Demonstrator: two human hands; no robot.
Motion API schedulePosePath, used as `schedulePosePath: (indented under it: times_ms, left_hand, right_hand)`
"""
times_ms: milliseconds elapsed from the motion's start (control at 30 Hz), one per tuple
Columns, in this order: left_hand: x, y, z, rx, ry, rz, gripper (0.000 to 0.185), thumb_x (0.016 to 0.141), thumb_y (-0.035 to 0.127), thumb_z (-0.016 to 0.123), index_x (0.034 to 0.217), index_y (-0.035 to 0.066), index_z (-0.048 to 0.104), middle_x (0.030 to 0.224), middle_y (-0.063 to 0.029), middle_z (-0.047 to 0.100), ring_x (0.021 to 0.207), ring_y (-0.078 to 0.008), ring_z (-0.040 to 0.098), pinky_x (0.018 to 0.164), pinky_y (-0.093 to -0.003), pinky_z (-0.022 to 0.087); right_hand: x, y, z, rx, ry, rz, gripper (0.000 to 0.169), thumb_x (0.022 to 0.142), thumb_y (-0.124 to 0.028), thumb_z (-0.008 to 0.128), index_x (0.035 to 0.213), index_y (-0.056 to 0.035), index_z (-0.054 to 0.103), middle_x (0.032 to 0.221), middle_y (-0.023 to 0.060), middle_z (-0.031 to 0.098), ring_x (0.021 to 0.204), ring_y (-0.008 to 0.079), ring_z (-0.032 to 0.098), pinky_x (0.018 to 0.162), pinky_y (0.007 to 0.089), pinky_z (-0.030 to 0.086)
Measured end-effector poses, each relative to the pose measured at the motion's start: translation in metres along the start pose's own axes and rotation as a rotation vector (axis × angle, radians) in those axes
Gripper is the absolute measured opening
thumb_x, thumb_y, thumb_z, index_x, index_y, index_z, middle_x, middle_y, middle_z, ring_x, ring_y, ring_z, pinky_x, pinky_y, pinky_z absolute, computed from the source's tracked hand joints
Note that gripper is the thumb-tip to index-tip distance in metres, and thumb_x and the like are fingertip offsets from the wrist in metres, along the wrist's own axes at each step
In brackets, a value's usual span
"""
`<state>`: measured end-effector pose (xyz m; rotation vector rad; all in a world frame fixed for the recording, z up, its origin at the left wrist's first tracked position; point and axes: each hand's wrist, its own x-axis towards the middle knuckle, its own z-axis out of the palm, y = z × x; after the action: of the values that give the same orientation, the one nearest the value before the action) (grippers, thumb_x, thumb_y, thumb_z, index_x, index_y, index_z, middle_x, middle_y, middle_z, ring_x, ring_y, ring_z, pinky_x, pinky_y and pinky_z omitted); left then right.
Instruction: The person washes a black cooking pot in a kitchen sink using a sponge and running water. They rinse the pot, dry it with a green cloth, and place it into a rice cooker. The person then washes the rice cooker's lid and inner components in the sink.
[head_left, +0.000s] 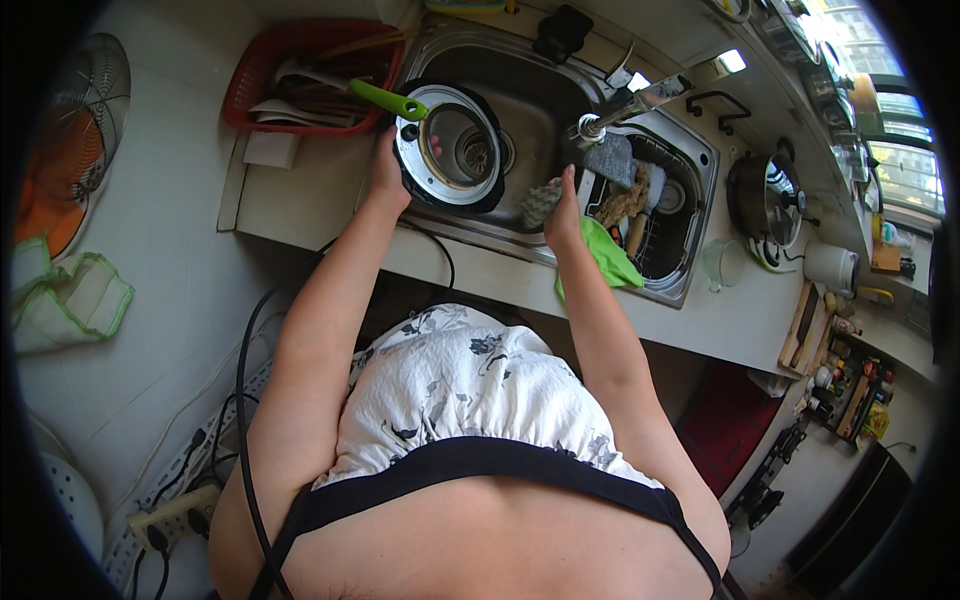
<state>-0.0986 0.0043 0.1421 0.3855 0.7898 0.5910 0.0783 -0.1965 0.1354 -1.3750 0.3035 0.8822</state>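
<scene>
Over the large basin of a stainless-steel sink (517, 238), my left hand (390, 176) grips a round lid (450, 191) by its left rim. The lid has a metal ring, a dark outer edge and a see-through middle, through which fingertips and the drain show. A green handle (379, 97) reaches over the lid's upper left rim. At the basin's right side, my right hand (566, 210) holds a patterned cloth (540, 204), which hangs on the hand's left. A bright green cloth (607, 259) lies over the sink edge just right of my right wrist.
A red plastic basket (240, 94) with utensils stands left of the sink. The faucet (592, 129) reaches over the divider. A wire rack with a grey cloth (611, 159) and scrubbers fills the small basin. A glass mug (724, 262) and a lidded pot (754, 199) stand at right.
</scene>
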Motion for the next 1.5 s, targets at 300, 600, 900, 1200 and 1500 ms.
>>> schedulePosePath:
  times_ms: [300, 600, 900, 1200, 1500]
  left_hand:
    - [0.002, 0.003, -0.001, 0.007, -0.03, -0.003, 0.047, 0.092, 0.037, 0.033, 0.117, 0.002, 0.051, 0.096, -0.0168, 0.062, 0.086, -0.027, 0.061, 0.082, -0.0385, 0.049]
    - [-0.002, 0.006, 0.007, 0.028, -0.024, 0.002, 0.05, 0.091, 0.039, 0.034, 0.118, 0.001, 0.051, 0.099, -0.0188, 0.062, 0.089, -0.0288, 0.061, 0.084, -0.0397, 0.049]
    - [0.002, 0.005, -0.002, -0.027, -0.03, -0.034, 0.051, 0.091, 0.041, 0.034, 0.118, 0.002, 0.051, 0.1, -0.0189, 0.062, 0.091, -0.0286, 0.06, 0.085, -0.0393, 0.049]
    - [-0.022, -0.002, 0.026, 0.244, -0.023, 0.049, 0.04, 0.09, 0.037, 0.046, 0.109, 0.003, 0.056, 0.097, -0.0111, 0.064, 0.079, -0.0194, 0.062, 0.076, -0.0303, 0.048]
    - [-0.034, -0.024, 0.068, 1.455, -0.528, 0.717, 0.045, 0.085, 0.033, 0.057, 0.122, 0.01, 0.047, 0.106, -0.0144, 0.052, 0.094, -0.0321, 0.054, 0.083, -0.0388, 0.045]
  right_hand:
    - [-0.031, 0.055, -0.019, -1.444, -0.231, -0.745, 0.033, 0.081, -0.027, 0.059, 0.111, -0.0124, 0.06, 0.12, 0.02, 0.051, 0.11, 0.0382, 0.049, 0.094, 0.0477, 0.036]
    - [-0.049, 0.036, -0.045, -1.691, -0.702, -0.818, 0.046, 0.077, -0.011, 0.056, 0.124, -0.014, 0.052, 0.124, 0.022, 0.049, 0.114, 0.0411, 0.046, 0.1, 0.0525, 0.032]
    - [-0.008, -0.021, -0.01, -0.324, -0.293, -0.144, 0.022, 0.082, -0.001, 0.051, 0.101, -0.0092, 0.06, 0.082, 0.003, 0.055, 0.063, 0.0115, 0.05, 0.046, 0.0246, 0.04]
    - [0.004, -0.037, 0.011, -0.202, -0.166, 0.165, 0.037, 0.089, -0.045, 0.05, 0.074, -0.0116, 0.049, 0.06, -0.0002, 0.045, 0.043, 0.0089, 0.035, 0.037, 0.0221, 0.021]
    - [0.013, -0.026, 0.01, -0.204, -0.08, 0.056, 0.037, 0.091, -0.042, 0.048, 0.064, -0.0168, 0.04, 0.05, -0.0045, 0.035, 0.036, 0.008, 0.028, 0.032, 0.0235, 0.018]
